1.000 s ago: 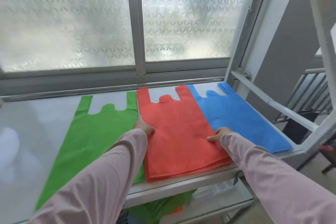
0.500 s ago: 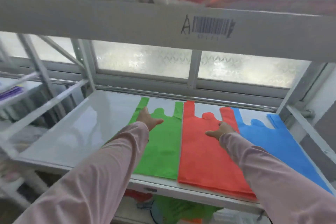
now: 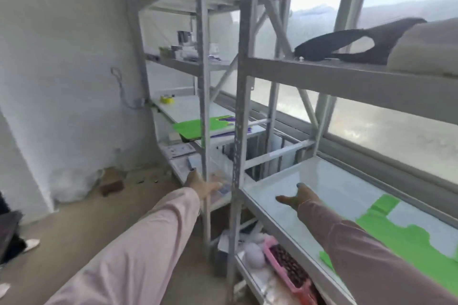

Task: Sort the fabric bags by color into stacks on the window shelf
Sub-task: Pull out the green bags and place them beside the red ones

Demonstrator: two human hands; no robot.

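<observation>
Desk: Hands first. How do they stand?

Photographer: Both are open and hold nothing. The left hand (image 3: 202, 184), in a pale pink sleeve, reaches out with fingers spread. It hangs in the air at the 9 o'clock side of a grey rack post (image 3: 239, 131). The right hand (image 3: 300, 197), at 3 o'clock of that post, stretches out with fingers straight over a bare white part of the window shelf (image 3: 322, 176). The frame is blurred, so I cannot tell whether it touches the surface.

Desk: Bags?

Photographer: One green bag (image 3: 406, 242) lies flat on the window shelf at 4 o'clock of the right hand, apart from it. Its handle end is toward the frosted window (image 3: 396, 136). The right sleeve hides its near edge.

Desk: Surroundings?

Photographer: On the neighbouring rack, at 12 o'clock of the left hand, a green sheet (image 3: 195, 127) lies on a white shelf. I cannot tell whether it is a bag. A yellow tape roll (image 3: 164, 99) sits beyond it, toward 11 o'clock. On the upper shelf, at 1 o'clock of the right hand, a black fabric piece (image 3: 347, 44) rests beside a pale bundle (image 3: 426, 44). A pink tray (image 3: 285, 265) sits on the lower shelf at 6 o'clock of the right hand.
</observation>
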